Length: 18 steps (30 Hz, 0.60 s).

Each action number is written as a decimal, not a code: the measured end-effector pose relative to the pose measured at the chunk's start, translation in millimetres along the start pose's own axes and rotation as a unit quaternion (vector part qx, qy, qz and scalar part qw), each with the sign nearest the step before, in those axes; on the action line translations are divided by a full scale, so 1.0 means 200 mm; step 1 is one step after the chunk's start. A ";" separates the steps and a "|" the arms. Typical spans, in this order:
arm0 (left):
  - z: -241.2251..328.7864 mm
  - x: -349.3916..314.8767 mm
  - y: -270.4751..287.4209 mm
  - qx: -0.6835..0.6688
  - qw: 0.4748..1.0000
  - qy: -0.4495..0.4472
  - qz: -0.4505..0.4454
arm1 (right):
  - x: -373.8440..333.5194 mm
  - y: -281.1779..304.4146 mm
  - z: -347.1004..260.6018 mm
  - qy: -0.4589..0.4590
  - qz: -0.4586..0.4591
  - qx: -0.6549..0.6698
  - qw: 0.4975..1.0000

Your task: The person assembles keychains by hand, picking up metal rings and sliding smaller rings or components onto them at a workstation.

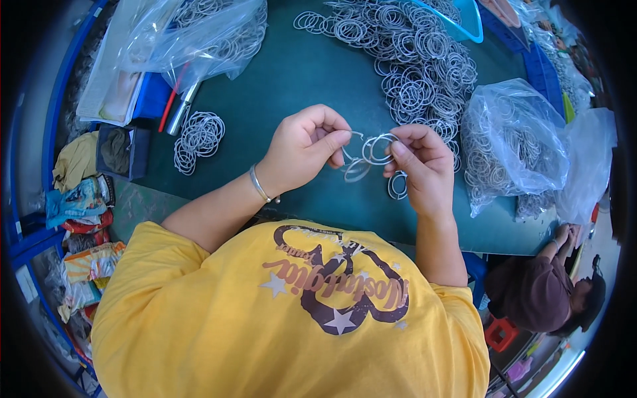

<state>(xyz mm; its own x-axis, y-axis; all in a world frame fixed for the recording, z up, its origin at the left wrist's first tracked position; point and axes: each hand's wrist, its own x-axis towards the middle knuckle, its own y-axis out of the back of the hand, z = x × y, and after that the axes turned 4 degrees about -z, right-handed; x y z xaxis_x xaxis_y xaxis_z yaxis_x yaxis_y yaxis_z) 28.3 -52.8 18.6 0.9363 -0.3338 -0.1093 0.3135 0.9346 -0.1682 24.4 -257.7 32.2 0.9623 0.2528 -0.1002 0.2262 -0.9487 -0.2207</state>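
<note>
Above the green table, my left hand is closed, thumb and forefinger pinching a thin metal ring that seems to have a gap at its side. Facing it, my right hand is closed on a few round metal rings, held between thumb and fingers. Another ring hangs between the two hands, apparently linked to the others. Just below my right fingers is a small group of rings; whether it hangs or lies on the table I cannot tell.
A large heap of metal rings spreads beyond my right hand, near a light-blue tray. Bagged rings stand right. At left lie a smaller ring pile, a red pen and another plastic bag. A co-worker sits right.
</note>
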 end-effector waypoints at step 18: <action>0.11 -0.02 0.07 0.071 0.996 -0.046 0.011 | 0.01 -0.14 0.01 0.044 0.003 -0.078 0.996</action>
<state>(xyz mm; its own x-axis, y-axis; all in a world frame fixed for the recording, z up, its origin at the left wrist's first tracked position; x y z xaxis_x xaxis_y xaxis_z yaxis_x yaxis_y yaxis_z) 33.1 -35.1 37.7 0.9520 -0.3056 -0.0197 0.3051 0.9520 -0.0248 20.0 -231.4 36.9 0.9716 0.2361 -0.0144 0.2346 -0.9698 -0.0664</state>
